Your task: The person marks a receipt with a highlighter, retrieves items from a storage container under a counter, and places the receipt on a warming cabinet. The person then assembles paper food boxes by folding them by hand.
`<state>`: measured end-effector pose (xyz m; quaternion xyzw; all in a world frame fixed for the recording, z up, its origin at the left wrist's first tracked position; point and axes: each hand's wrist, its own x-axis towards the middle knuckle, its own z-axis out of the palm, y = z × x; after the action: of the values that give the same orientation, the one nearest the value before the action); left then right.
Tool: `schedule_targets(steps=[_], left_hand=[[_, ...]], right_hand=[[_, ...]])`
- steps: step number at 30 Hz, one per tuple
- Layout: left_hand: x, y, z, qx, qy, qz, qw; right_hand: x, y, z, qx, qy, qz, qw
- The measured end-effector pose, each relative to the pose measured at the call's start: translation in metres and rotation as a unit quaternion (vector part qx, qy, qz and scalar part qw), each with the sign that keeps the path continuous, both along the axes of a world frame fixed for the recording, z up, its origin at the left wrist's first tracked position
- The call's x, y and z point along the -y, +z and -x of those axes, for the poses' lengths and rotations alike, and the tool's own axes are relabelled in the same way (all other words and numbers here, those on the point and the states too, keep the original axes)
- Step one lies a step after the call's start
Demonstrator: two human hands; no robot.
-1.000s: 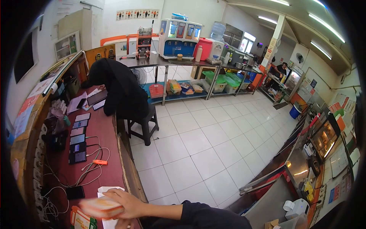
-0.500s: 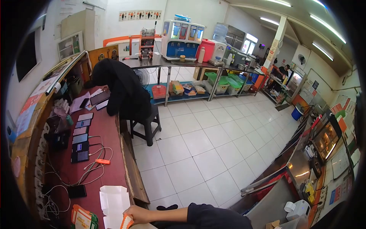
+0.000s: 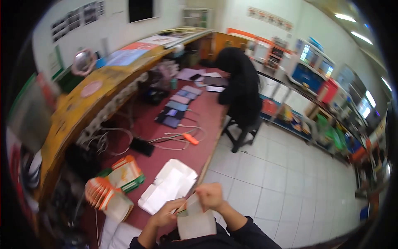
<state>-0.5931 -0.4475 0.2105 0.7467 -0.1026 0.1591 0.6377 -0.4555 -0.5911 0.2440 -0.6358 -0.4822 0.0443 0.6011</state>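
A paper food box, pale inside, stands partly folded close to my body at the bottom of the view. My left hand is closed on its left edge. My right hand is closed at its upper right side, with the fingertips partly hidden by motion blur. Just beyond them lies an unfolded white carton, flat on the red tabletop. To the left are a nested stack of orange-and-white boxes and some flat orange-and-green cartons.
Charging cables with an orange piece, a black phone and a row of phones lie farther up the table. A person in black leans over its far end, seated on a stool. A wooden ledge runs along the left.
My view has swung left and down. My left hand has come into view, and both hands are now at the box. The orange-edged piece my right hand held appears part of it.
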Motion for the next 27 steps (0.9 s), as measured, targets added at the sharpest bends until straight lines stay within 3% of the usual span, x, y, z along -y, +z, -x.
schedule_targets(steps=[1,3,4,6,7,11,13,14,17,18,19,20,22,24,27], left_hand=[[0.000,-0.015,0.001,-0.007,0.003,-0.002,1.000],[0.006,-0.039,0.016,-0.134,-0.047,0.047,0.989],[0.007,-0.039,0.022,-0.134,-0.029,0.053,0.989],[0.011,-0.013,0.026,-0.175,-0.034,0.098,0.979],[0.014,-0.004,0.026,-0.178,-0.027,0.121,0.976],[0.014,-0.026,0.043,-0.283,0.113,0.265,0.915],[0.005,-0.042,0.058,-0.277,0.181,0.341,0.880],[0.001,-0.071,0.068,-0.251,0.223,0.312,0.889],[-0.006,-0.065,0.093,-0.202,0.272,0.348,0.874],[-0.012,-0.068,0.104,-0.199,0.289,0.353,0.867],[-0.019,-0.072,0.115,-0.117,0.360,0.262,0.888],[-0.027,-0.076,0.126,-0.036,0.422,0.163,0.891],[-0.057,-0.075,0.158,-0.033,0.649,-0.103,0.753],[-0.097,-0.085,0.190,-0.097,0.763,-0.212,0.602],[-0.135,-0.093,0.211,-0.112,0.700,-0.285,0.645]], right_hand=[[-0.004,0.003,-0.003,0.012,-0.061,0.017,0.998],[-0.013,0.011,-0.009,-0.014,-0.126,0.188,0.974],[-0.020,0.007,-0.012,-0.011,-0.108,0.192,0.975],[-0.033,-0.009,-0.017,-0.093,-0.098,0.292,0.947],[-0.039,-0.015,-0.016,-0.093,-0.041,0.382,0.919],[-0.048,-0.094,-0.003,-0.071,0.087,0.378,0.919],[-0.045,-0.072,0.006,-0.281,0.110,0.309,0.902],[-0.043,-0.079,0.005,-0.278,0.142,0.321,0.894],[-0.048,-0.091,0.015,-0.144,0.353,0.208,0.901],[-0.053,-0.078,0.023,-0.075,0.352,0.324,0.875],[-0.060,-0.072,0.028,-0.001,0.341,0.432,0.835],[-0.074,-0.074,0.032,0.003,0.350,0.435,0.830],[-0.115,-0.088,0.042,0.012,0.240,0.457,0.856],[-0.157,-0.104,0.056,-0.025,0.243,0.389,0.888],[-0.224,-0.118,0.095,0.041,0.285,0.295,0.911]])
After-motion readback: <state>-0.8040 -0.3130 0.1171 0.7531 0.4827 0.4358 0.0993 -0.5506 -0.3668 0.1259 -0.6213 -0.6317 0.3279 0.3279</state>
